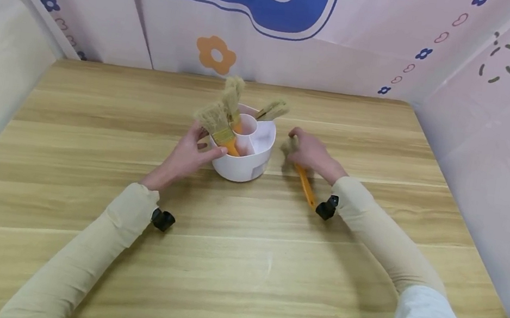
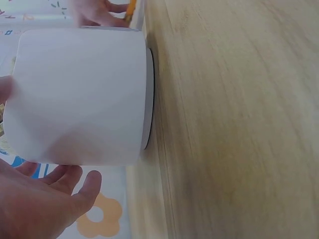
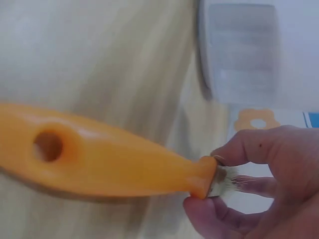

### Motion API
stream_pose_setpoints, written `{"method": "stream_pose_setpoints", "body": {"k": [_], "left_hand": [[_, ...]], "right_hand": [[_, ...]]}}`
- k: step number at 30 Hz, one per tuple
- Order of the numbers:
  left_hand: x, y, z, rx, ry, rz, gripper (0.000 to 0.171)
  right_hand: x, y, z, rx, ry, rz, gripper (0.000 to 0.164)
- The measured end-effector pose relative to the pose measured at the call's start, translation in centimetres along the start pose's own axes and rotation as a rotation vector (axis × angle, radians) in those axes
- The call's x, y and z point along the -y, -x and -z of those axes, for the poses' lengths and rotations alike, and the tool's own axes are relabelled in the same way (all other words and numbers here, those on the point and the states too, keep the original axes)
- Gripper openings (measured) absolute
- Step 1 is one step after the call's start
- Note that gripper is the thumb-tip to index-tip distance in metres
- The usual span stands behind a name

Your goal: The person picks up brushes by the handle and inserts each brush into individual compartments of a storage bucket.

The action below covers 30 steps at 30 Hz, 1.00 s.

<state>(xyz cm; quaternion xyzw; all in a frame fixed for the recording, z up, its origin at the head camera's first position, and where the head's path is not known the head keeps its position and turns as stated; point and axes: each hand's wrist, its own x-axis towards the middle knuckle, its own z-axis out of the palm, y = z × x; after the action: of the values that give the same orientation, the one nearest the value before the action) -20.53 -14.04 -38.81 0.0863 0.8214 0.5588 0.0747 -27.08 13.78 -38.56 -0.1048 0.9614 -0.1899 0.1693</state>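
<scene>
A white divided container (image 1: pixel 239 170) stands on the table, holding several paintbrushes, bristles up. One wide paintbrush (image 1: pixel 213 119) leans over its left rim, another paintbrush (image 1: pixel 231 98) is behind, and a third brush (image 1: pixel 273 110) tilts to the right. My left hand (image 1: pixel 186 155) holds the container's left side, thumb at the front rim and fingers around the wall. To the right of the container, my right hand (image 1: pixel 312 154) pinches a paintbrush (image 3: pixel 124 159) near its metal band, between thumb and fingers. Its orange handle (image 1: pixel 305 186) points toward me, close over the table.
The wooden table (image 1: pixel 198 271) meets a printed white backdrop (image 1: pixel 279 61) at its far edge. White side walls rise at left and right. A small black wrist camera (image 1: pixel 163 219) sits on the left sleeve, and another camera (image 1: pixel 327 207) on the right.
</scene>
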Motion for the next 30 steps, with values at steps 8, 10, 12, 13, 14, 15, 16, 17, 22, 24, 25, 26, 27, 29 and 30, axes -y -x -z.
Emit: {"method": "stream_pose_setpoints", "body": {"k": [8,10,12,13,14,15,16,17,22,24,25,26,27,29,30], "left_hand": [[-0.2,0.0,0.5,-0.014,0.002,-0.015,0.074],[-0.2,0.1,0.6,-0.016,0.006,-0.019,0.074],[-0.2,0.1,0.7,-0.015,0.007,-0.019,0.074],[-0.2,0.2,0.8,-0.015,0.008,-0.018,0.074],[-0.1,0.2,0.8,-0.015,0.009,-0.017,0.074],[-0.2,0.2,0.8,-0.015,0.007,-0.016,0.074],[-0.2,0.2,0.9,-0.017,0.003,-0.016,0.074],[-0.2,0.1,0.9,-0.019,-0.001,-0.017,0.073],[-0.6,0.0,0.9,-0.016,-0.002,-0.024,0.07],[-0.5,0.0,0.8,-0.006,0.005,-0.018,0.07],[-0.4,0.1,0.7,-0.002,0.004,-0.016,0.07],[-0.3,0.1,0.6,0.001,0.003,-0.01,0.069],[-0.2,0.2,0.5,0.003,0.002,-0.005,0.069],[0.1,0.2,0.4,0.002,0.001,-0.006,0.069],[0.2,0.2,0.3,0.001,-0.001,-0.005,0.068]], "right_hand": [[0.3,0.3,2.2,-0.203,-0.095,0.069,0.059],[0.4,0.4,2.5,-0.259,-0.13,0.081,0.059],[0.6,0.4,2.7,-0.304,-0.161,0.091,0.058],[0.7,0.5,2.7,-0.327,-0.174,0.098,0.059],[0.8,0.5,2.8,-0.348,-0.18,0.106,0.058],[0.9,0.5,2.9,-0.369,-0.191,0.113,0.058],[0.9,0.5,3.0,-0.391,-0.196,0.121,0.058],[1.0,0.6,3.2,-0.411,-0.205,0.132,0.058],[0.9,0.9,3.8,-0.51,-0.277,0.172,0.057],[0.9,1.1,4.0,-0.54,-0.312,0.181,0.057],[0.8,1.3,4.1,-0.553,-0.328,0.184,0.056],[0.7,1.5,4.1,-0.566,-0.341,0.19,0.056],[0.7,1.7,4.1,-0.584,-0.355,0.197,0.055],[0.5,2.0,4.2,-0.619,-0.382,0.215,0.055],[0.4,2.1,4.2,-0.638,-0.393,0.222,0.055]]}}
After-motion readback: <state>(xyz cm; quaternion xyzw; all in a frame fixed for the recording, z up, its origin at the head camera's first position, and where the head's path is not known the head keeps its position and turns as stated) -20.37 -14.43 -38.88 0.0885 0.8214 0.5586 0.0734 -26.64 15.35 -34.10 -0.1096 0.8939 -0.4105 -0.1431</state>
